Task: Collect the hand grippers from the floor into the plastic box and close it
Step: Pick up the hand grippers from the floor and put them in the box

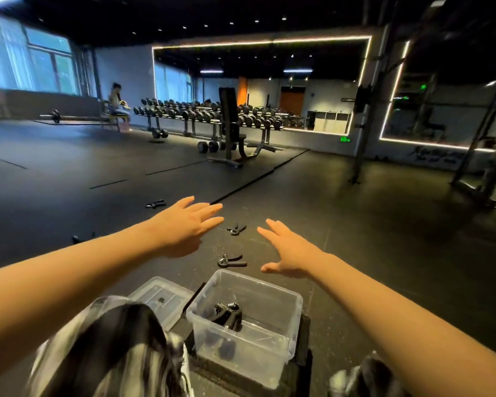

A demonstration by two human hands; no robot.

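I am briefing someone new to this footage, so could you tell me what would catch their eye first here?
Two bare arms reach forward, the left hand and right hand open and empty above the dark floor. Between them lie two black hand grippers, with a clear plastic box just below holding more, its lid off to the left. Behind, a lit mirror backs a dumbbell rack.

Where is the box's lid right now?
In the head view the lid lies on the floor at lower centre-left, right beside the open plastic box on its left, next to the person's knee.
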